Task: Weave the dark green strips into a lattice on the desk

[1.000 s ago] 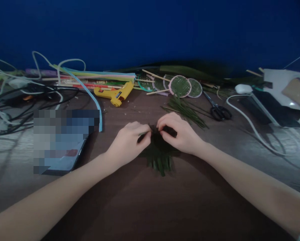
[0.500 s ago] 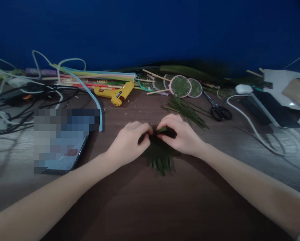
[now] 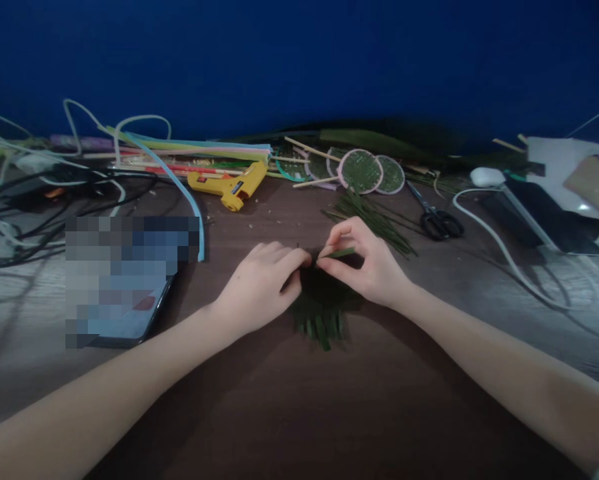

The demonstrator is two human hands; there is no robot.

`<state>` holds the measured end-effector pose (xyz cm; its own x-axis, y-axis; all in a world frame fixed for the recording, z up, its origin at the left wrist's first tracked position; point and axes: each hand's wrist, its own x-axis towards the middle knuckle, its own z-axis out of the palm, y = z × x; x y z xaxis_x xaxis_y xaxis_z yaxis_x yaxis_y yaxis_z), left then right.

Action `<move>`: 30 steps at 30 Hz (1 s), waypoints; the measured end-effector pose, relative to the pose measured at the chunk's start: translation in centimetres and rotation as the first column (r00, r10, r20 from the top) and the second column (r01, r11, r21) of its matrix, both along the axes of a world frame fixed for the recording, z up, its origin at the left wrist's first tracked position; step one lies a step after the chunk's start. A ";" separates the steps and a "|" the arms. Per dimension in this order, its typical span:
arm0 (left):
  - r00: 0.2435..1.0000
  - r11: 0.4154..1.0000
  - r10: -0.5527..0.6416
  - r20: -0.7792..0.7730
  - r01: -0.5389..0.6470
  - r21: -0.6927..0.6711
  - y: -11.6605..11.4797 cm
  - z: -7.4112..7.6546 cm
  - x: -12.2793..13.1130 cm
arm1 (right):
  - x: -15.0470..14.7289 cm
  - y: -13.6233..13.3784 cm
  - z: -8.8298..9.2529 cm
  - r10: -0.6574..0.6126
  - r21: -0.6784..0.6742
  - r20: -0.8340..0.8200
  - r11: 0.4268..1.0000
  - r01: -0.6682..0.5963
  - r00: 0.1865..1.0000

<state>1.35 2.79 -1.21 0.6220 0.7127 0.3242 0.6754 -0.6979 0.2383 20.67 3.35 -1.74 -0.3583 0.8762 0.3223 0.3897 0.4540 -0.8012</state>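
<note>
A dark green piece of interlaced leaf strips (image 3: 322, 300) lies on the table between my hands, its loose strip ends fanning toward me. My left hand (image 3: 262, 287) is closed at its upper left edge, thumb and forefinger pinching there; the fingertips partly hide what they grip. Between the thumb and forefinger of my right hand (image 3: 369, 263) is a narrow green leaf strip (image 3: 343, 253), pinched close to the left fingertips. Just beyond the right hand rests a loose bundle of thin green leaf strips (image 3: 379, 223).
Across the back lie a yellow glue gun (image 3: 237, 187), round leaf-woven fans (image 3: 360, 171) with stick handles, and black-handled scissors (image 3: 442, 225). A phone (image 3: 134, 280) with a blurred screen is at left, near tangled cables (image 3: 9, 220). A white cable (image 3: 504, 257) curves at right.
My right hand has lifted slightly and turned, showing more of the strip in its pinch. My left fingers have shifted a little to the right. The woven piece stays in place.
</note>
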 end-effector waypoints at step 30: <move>0.998 0.998 -0.040 0.050 0.037 0.057 0.3 -0.7 -0.4 | -0.1 0.4 0.1 -0.018 0.169 0.339 0.985 -0.042 0.941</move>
<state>0.96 3.05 -1.87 0.6302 0.6683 0.3952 0.6358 -0.7364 0.2314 20.62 3.78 -1.64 -0.4822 0.8135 0.3250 0.6175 0.5788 -0.5326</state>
